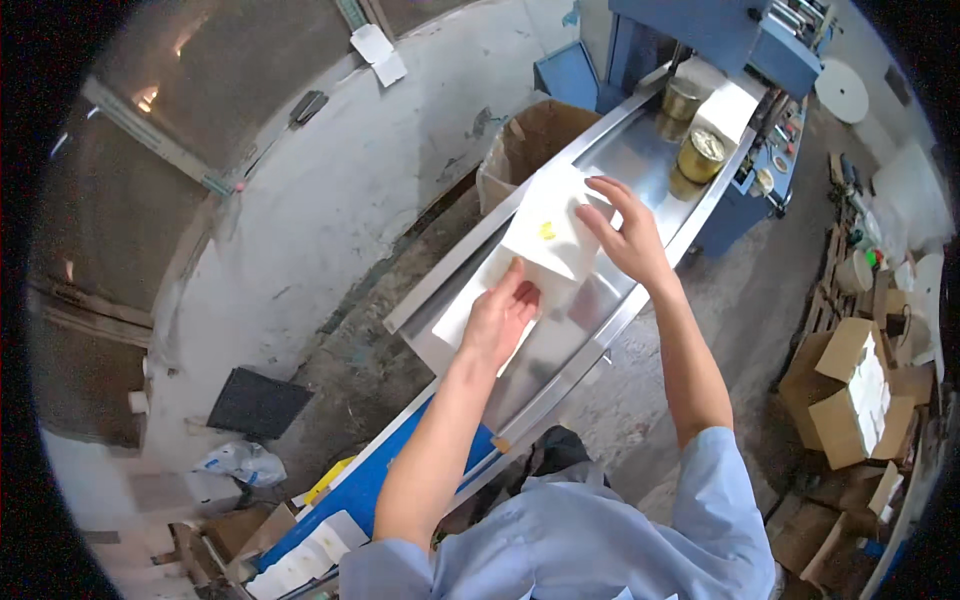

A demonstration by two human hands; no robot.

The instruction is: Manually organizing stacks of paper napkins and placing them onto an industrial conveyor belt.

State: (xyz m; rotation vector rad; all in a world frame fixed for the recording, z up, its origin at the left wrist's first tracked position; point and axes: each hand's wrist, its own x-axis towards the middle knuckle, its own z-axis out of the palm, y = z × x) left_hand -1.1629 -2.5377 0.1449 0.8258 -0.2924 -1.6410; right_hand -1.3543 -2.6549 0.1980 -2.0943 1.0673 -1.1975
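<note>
A white carton (552,222) with a small yellow mark sits tilted on a shiny metal conveyor (590,320), between my two hands. My left hand (500,313) is at its near edge, thumb up and fingers loosely curved, not wrapped round it. At its right side, my right hand (625,238) has its fingers stretched out and apart, the tips at or very near the carton's edge. Another white carton (460,312) lies beside and partly behind my left hand. Whether my left fingers press on either carton is hard to see.
Farther up the conveyor stand two gold tins (702,156) (682,99) and a white carton (726,110), below a blue machine (690,30). A lined brown bin (535,145) stands left of it. Flattened white cartons (310,560) lie lower left; an opened cardboard box (850,400) is right.
</note>
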